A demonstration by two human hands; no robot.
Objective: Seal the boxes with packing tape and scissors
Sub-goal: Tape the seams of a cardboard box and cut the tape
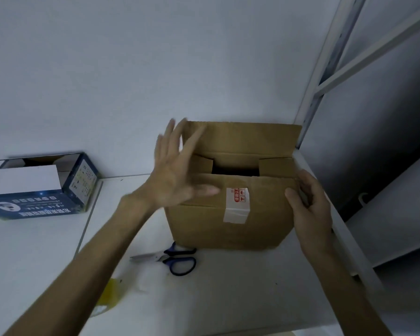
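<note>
- Step in hand, as I judge it: closing the top flaps of the brown corrugated cardboard box (228,229). It stands on the white table (228,299) near the back right corner, beside grey metal shelving (325,76). No tape crosses the top seam yet.
- The two short side flaps are folded in and the near long flap lies almost down. The far long flap stands upright — a dark gap shows between them.
- The left hand (177,170) is spread wide and motion-blurred over the box's left top corner, holding nothing.
- The right hand (310,207) grips the near flap at its right end, thumb on its face and fingers curled round the edge.
- The next move calls for bringing the far flap down to meet the near one and pinning both flat. Then comes a reach for the yellowish clear roll of packing tape (109,294), half hidden beneath the left forearm, and the blue-handled steel scissors (172,259) just in front of the box.
- Writing: a white tape patch (237,206) on the box front carries red print, too blurred to read. The open dark blue printed carton (34,197) at the left bears white characters, upside down to the camera — not legible.
</note>
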